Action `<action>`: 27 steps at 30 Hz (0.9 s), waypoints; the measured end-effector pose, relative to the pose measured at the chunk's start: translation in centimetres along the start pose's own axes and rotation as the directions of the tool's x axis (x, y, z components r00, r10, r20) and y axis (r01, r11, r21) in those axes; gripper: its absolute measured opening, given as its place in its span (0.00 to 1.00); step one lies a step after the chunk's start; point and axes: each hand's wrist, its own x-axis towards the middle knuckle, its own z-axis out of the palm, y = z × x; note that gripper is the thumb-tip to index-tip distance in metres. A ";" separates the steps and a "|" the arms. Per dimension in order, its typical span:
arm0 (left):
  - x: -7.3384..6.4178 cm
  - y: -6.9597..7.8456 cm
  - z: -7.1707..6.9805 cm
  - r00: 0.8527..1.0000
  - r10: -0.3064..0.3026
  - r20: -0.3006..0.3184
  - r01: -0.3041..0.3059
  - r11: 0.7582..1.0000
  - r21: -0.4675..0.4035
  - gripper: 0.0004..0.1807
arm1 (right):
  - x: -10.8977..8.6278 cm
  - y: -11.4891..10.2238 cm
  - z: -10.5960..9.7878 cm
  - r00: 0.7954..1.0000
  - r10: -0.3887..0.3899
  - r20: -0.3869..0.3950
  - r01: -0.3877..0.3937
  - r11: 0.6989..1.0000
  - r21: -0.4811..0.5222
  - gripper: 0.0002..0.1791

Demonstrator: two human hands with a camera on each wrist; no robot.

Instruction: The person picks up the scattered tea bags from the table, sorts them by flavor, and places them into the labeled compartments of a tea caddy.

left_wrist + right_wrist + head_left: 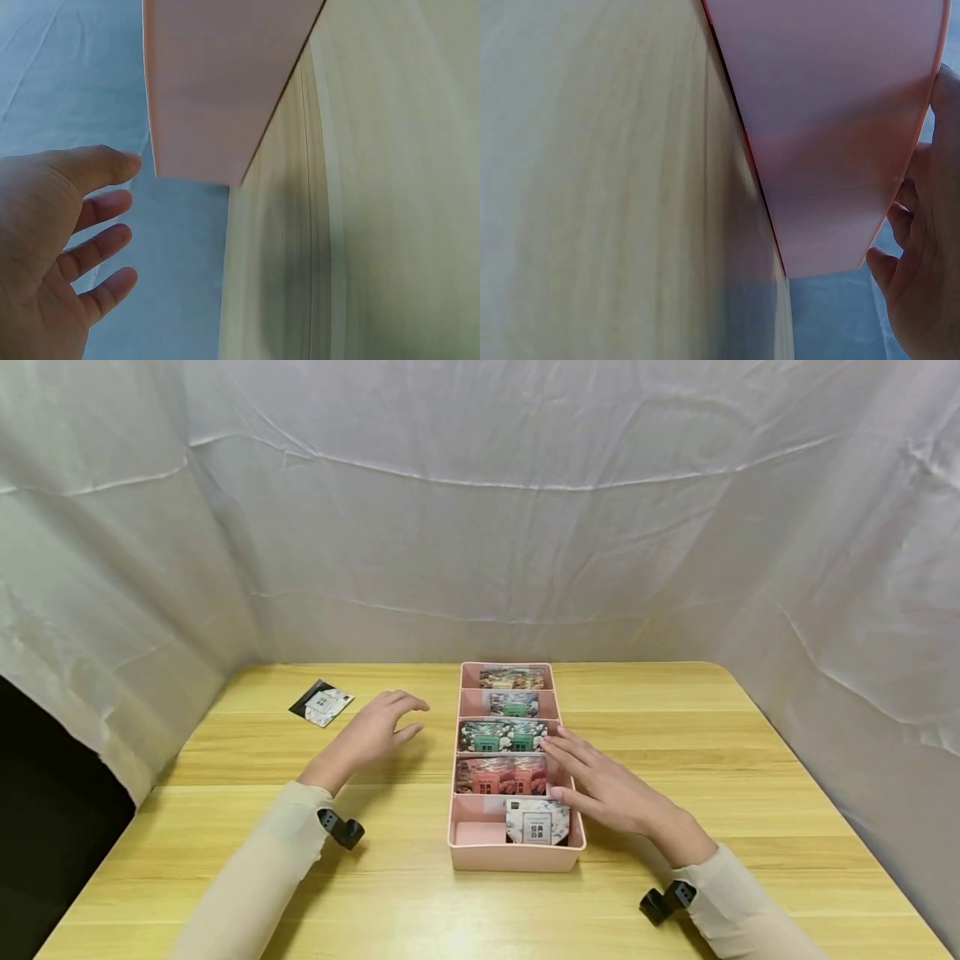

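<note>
A pink divided box [517, 858] stands lengthwise on the table, tea sachets in its compartments. To its left my left hand [375, 733] hovers over the wood, fingers loosely bent and nothing held. My right hand [611, 789] lies across the box's right rim, fingertips over the middle compartments beside the green sachets [487, 737] and red sachets [487, 775]. In the right wrist view the right-hand fingers [922, 217] reach over the rim of the pink wall [832, 127]. A white tea sachet [537, 823] leans in the nearest compartment, at its right side.
A black-and-white sachet [322, 702] lies flat on the table [675, 727] at the far left, beyond the left hand. More sachets [513, 703] stand in the box's far compartments. White cloth [480, 527] hangs behind and along both sides.
</note>
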 end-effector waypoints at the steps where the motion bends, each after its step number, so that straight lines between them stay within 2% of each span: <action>1: 0.0 -0.3 0.0 1.000 -0.003 0.002 0.003 1.000 0.001 0.18 | 0.0 0.0 0.0 1.000 0.001 0.001 -0.001 1.000 -0.001 0.38; 7: -0.5 -2.0 -0.6 0.999 -0.046 0.016 0.046 0.999 -0.013 0.19 | 0.0 0.1 0.0 1.000 0.009 0.007 -0.009 1.000 0.001 0.38; 11: -0.8 -3.0 -0.9 0.995 -0.099 0.029 0.100 0.994 -0.040 0.20 | -0.1 0.2 0.0 1.000 0.007 0.006 -0.007 1.000 0.000 0.38; 20: -1.3 -5.2 -1.8 0.973 -0.215 0.082 0.222 0.972 -0.077 0.25 | -0.1 0.1 0.0 1.000 0.001 -0.002 -0.001 1.000 0.004 0.38; 27: -1.5 -6.7 -2.3 0.963 -0.249 0.107 0.258 0.963 -0.076 0.26 | 0.0 0.2 0.1 1.000 -0.002 -0.003 0.002 1.000 0.004 0.38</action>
